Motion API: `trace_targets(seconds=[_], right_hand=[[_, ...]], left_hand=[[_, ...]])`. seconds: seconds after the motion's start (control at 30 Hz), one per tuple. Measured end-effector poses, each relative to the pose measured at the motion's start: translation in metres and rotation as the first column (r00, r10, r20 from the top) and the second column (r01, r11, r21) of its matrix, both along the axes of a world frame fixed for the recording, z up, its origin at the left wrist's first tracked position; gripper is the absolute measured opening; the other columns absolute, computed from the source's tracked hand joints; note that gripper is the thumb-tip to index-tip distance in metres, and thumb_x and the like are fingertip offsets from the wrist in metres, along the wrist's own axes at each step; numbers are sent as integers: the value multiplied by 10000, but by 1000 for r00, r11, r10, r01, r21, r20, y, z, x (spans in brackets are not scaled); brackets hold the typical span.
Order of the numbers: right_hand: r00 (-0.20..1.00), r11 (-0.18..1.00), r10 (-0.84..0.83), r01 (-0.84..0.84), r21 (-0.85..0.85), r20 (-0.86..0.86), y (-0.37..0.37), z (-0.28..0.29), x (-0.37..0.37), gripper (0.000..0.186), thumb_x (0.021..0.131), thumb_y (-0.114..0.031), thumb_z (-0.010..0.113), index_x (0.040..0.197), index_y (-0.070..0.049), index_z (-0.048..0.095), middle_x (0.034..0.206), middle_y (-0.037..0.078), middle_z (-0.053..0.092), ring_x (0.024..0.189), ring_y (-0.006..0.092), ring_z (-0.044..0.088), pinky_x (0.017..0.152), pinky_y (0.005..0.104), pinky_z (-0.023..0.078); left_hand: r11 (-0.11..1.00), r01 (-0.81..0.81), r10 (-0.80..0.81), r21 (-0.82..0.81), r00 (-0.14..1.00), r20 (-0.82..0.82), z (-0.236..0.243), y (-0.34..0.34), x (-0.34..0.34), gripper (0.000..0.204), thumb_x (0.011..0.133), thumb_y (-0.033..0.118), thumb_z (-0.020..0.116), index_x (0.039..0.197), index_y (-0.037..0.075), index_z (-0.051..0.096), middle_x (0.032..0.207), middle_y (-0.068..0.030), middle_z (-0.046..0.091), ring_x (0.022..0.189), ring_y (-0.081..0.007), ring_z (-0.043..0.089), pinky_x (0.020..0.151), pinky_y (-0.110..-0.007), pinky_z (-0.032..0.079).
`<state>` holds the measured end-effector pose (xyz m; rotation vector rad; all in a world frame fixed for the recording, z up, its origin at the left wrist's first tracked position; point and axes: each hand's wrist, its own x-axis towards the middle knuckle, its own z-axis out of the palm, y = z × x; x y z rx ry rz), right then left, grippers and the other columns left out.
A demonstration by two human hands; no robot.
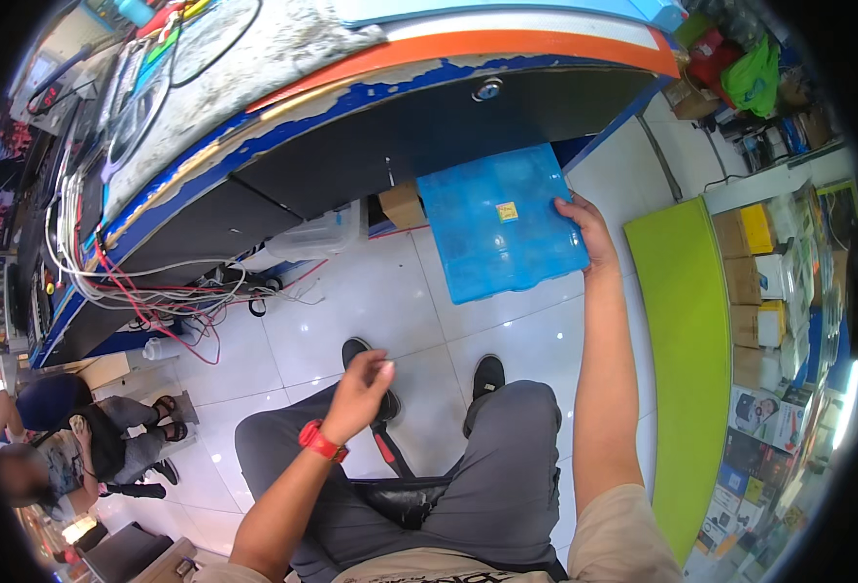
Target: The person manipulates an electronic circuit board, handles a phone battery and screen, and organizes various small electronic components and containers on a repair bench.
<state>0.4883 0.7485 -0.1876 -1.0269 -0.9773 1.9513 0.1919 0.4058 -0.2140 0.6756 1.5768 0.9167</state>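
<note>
My right hand [589, 233] is closed on the right edge of a flat blue plastic organizer case [478, 248], its fingers over the top side near the corner. The case is translucent, with a small yellow sticker [507, 212] in the middle. Its far edge lies against the dark front of the workbench [351, 146]. Over my lap, my left hand [359, 394] hangs empty, the fingers loosely bent and the thumb apart. A red watch [322, 442] is on that wrist.
Loose cables [157, 291] hang from the bench's left end. Beneath it stand a clear plastic bin [317, 233] and a small cardboard box [403, 206]. A green panel [682, 360] and shelves of boxes [755, 321] line the right side. Another person [99, 437] sits at lower left.
</note>
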Motion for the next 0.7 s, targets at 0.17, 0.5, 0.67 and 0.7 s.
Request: trace_targets(seconds=[0.17, 0.5, 0.67, 0.7], right_hand=[[997, 997, -5, 11, -77, 83, -14, 3, -17, 552, 915, -226, 718, 1325, 95, 533, 1149, 197, 685, 986, 269, 709, 885, 361, 590], [997, 997, -79, 79, -21, 11, -82, -13, -85, 565, 937, -196, 710, 1381, 78, 493, 1208, 166, 665, 1064, 237, 668, 934, 353, 553], [942, 955, -282, 294, 41, -180, -105, -15, -130, 587, 961, -146, 687, 1437, 84, 433, 1308, 159, 617, 1171, 197, 593, 1024, 323, 475], [942, 955, -283, 295, 41, -178, -102, -17, -132, 587, 961, -146, 687, 1437, 84, 433, 1308, 159, 617, 1171, 197, 593, 1024, 323, 475]], left_hand=[[954, -249, 155, 168, 888, 433, 34, 125, 47, 601, 1052, 348, 594, 1479, -29, 400, 1359, -173, 585, 1261, -263, 592, 1067, -413, 483], [835, -498, 311, 234, 779, 545, -8, 148, -12, 464, 963, 162, 705, 1366, -18, 562, 1256, -101, 663, 1134, -191, 641, 1002, -341, 502], [786, -583, 365, 206, 707, 606, -14, 167, -50, 498, 940, 118, 703, 1384, -44, 548, 1271, -115, 666, 1158, -216, 636, 1039, -348, 482], [789, -568, 354, 235, 732, 582, -14, 179, -58, 505, 930, 113, 706, 1382, -48, 548, 1272, -116, 662, 1169, -221, 628, 1050, -353, 471]])
